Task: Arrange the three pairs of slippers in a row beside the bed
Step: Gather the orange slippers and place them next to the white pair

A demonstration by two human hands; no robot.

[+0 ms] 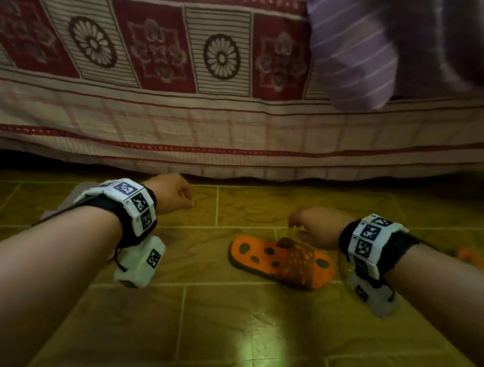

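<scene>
An orange slipper (281, 260) with dark spots lies sideways on the tiled floor, a little in front of the bed. My right hand (318, 228) hangs just above its strap end, fingers curled downward, not clearly gripping it. A second bit of orange slipper (472, 256) shows past my right wrist at the right edge. My left hand (171, 194) hovers near the hem of the bedcover, fingers curled in, holding nothing that I can see. A grey flat shape (70, 200) is mostly hidden behind my left wrist.
The bed (211, 118) runs across the back, draped in a red and cream patterned cover that hangs nearly to the floor. A purple striped cloth (355, 56) lies on it at the right. Yellow-brown floor tiles (225, 325) fill the foreground.
</scene>
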